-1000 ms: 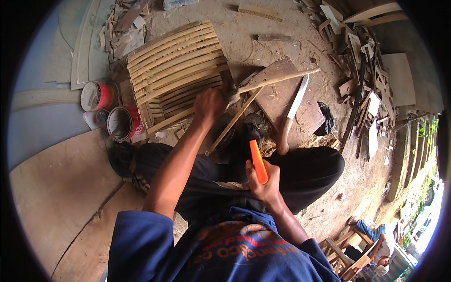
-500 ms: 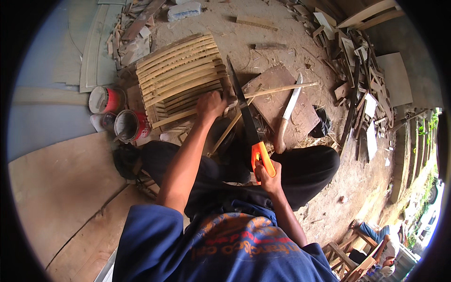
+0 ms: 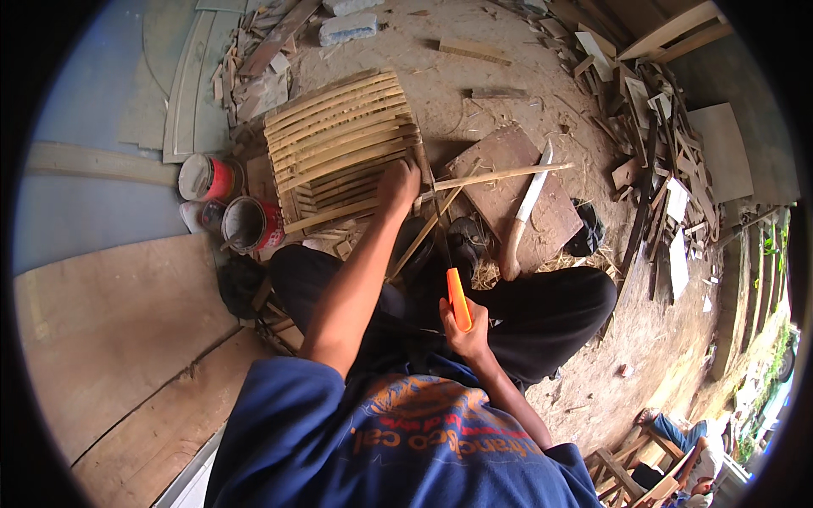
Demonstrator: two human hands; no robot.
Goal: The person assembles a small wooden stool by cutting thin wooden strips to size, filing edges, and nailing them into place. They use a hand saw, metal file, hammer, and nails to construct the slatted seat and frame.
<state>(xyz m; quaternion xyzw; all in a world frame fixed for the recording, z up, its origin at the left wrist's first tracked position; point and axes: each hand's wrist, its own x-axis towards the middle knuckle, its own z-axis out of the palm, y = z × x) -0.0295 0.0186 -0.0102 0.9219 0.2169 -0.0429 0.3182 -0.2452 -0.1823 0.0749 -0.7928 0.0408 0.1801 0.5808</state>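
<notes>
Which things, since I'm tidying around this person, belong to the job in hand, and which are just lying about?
Seemingly in use:
orange-handled saw, in the right hand
slatted wooden frame, at the left hand
light wooden strip, near the left hand

Apparently lying about:
long knife, on the brown board
red buckets
scrap wood pile
pale blue block

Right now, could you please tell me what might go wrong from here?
The saw in the right hand points toward the slatted frame, its blade appearing close to the left hand; a slip might nick that hand. The long knife lies with its handle near the right leg, so shifting that leg could knock it.
</notes>
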